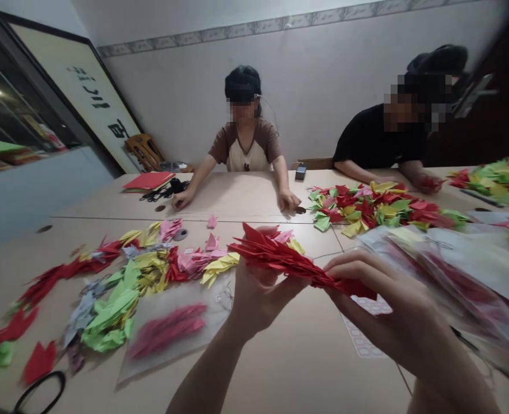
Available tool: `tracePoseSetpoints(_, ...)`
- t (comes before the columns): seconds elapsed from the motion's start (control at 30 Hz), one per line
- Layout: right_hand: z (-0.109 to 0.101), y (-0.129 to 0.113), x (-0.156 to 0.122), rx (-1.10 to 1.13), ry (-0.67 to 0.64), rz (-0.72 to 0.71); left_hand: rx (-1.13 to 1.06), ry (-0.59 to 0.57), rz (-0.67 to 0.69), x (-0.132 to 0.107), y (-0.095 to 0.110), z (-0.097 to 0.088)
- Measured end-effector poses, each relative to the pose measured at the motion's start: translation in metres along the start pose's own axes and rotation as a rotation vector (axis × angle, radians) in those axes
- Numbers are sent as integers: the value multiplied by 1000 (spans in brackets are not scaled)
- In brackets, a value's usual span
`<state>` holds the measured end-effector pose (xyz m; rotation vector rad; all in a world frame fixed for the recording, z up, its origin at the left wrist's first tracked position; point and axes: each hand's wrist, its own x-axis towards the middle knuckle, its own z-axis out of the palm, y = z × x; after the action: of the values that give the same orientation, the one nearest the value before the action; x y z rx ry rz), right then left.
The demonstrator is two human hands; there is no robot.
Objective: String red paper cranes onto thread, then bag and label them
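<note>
My left grip (pixel 252 305) is closed around the middle of a long stack of red folded-paper pieces (pixel 276 253), the thumb lying along its near side, and my right grip (pixel 392 287) pinches the narrower right end between the thumb and fingers. The stack is held up over the worktop (pixel 297 362) in front of me, its pointed tips fanning out to the left and slightly upward. Below and left of my left wrist lies a translucent plastic bag (pixel 129 365) with pink folded pieces (pixel 170 330) inside. Beyond it to the left are bunches of green folded pieces (pixel 112 313), yellow ones (pixel 153 270) and grayish ones (pixel 82 310), with a curving row of red pieces (pixel 47 282) farther left. A black ring (pixel 43 391) sits at the near left corner. Under my right hand shows part of a sheet of red-outlined labels (pixel 362 336), and to the right lie more filled plastic bags (pixel 465 270), overlapping. Behind them spreads a mixed heap of folded pieces (pixel 366 207). Across from me, a person in a brown-and-cream shirt (pixel 246 146) rests both hands on the worktop; to the right, another in black (pixel 375 141) leans over a red piece.
</note>
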<state>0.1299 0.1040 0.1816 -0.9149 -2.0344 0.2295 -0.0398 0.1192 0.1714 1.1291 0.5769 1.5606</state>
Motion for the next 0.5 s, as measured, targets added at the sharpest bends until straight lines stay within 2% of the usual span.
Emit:
tracePoseSetpoints(0.2, 5, 5, 6, 106, -28, 111, -13, 138, 14, 2, -2, 5)
tracePoseSetpoints(0.3, 9, 4, 11, 149, -49, 184, 8, 49, 27, 3, -4, 4)
tracePoseSetpoints(0.4, 16, 5, 13, 180, -26, 248, 42, -80, -24, 3, -8, 0)
tracePoseSetpoints(0.5, 21, 6, 13, 213, -6, 318, 78, -23, -29, 3, -11, 0)
